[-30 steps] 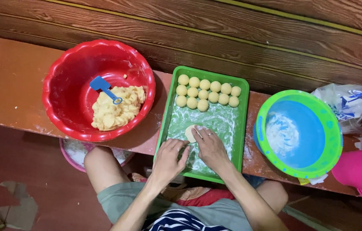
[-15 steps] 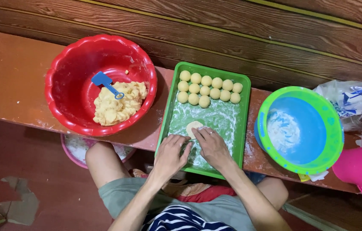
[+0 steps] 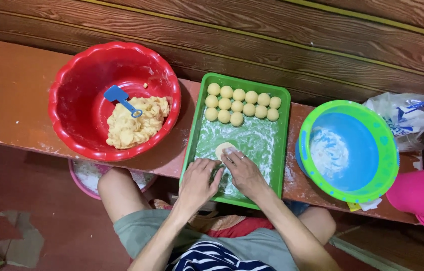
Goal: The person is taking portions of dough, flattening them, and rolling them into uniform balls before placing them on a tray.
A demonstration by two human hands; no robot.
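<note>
The flattened dough disc (image 3: 224,149) lies on the floured floor of the green tray (image 3: 283,150), just ahead of both hands; the right hand (image 3: 243,173) presses its fingertips on the disc's near edge, fingers extended, gripping nothing; the left hand (image 3: 198,181) rests open just beside it, palm down; dough balls (image 3: 242,103) sit in rows at the far end.

Blue-green bowl (image 3: 348,150), pink bucket (image 3: 422,193), plastic bag (image 3: 407,115)
</note>
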